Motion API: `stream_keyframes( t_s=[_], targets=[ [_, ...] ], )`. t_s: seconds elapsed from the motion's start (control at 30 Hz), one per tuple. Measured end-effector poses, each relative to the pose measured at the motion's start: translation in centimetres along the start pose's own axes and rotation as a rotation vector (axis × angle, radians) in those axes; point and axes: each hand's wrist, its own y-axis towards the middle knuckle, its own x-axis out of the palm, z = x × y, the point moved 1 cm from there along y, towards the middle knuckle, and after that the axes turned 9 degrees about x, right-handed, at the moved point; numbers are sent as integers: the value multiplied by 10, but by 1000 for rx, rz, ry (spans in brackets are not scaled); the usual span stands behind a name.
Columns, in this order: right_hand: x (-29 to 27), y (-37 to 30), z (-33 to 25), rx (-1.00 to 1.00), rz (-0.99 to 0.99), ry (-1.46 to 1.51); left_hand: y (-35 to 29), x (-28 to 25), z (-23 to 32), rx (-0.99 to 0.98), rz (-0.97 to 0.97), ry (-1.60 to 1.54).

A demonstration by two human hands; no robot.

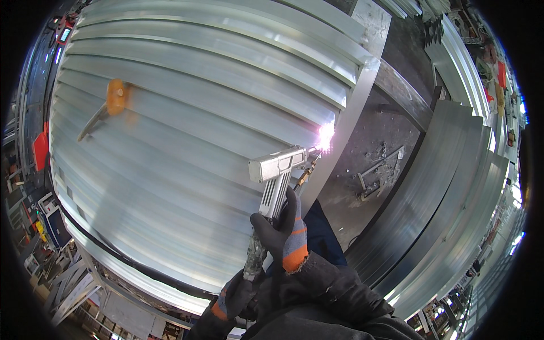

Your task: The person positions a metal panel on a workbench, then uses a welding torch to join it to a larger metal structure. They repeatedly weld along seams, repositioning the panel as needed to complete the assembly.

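My right hand (286, 235), in a black, grey and orange glove, is wrapped around the handle of a silver handheld welding gun (279, 164). At the gun's tip a bright pinkish-white glare (325, 136) meets the edge where a slatted metal panel (198, 141) joins its flat side rail (358, 93). Lower down, my left hand (235, 296), gloved alike, closes around the wrapped cable (256, 252) hanging from the gun's handle; its fingers are partly hidden. An orange-headed mallet (116, 96) lies on the slats to the far left.
Long metal profiles (422, 192) are stacked at the right. Between them and the panel, small metal scraps (379, 173) lie on a dark surface. A black hose (130, 260) runs along the panel's near left edge. A red object (41, 148) stands beyond the left side.
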Motion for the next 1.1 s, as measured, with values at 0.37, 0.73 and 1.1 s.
stream_keyframes(
  t_s=[0.37,0.73,1.1],
  targets=[
    [0,-7,8,-27,4,-52,-7,-1,-4,-9,34,-28],
    [2,-14,10,-27,-9,-64,-13,1,-9,-37,73,-13],
    [6,-20,14,11,-30,-1,-19,-3,-21,-6,51,-1]
  ],
)
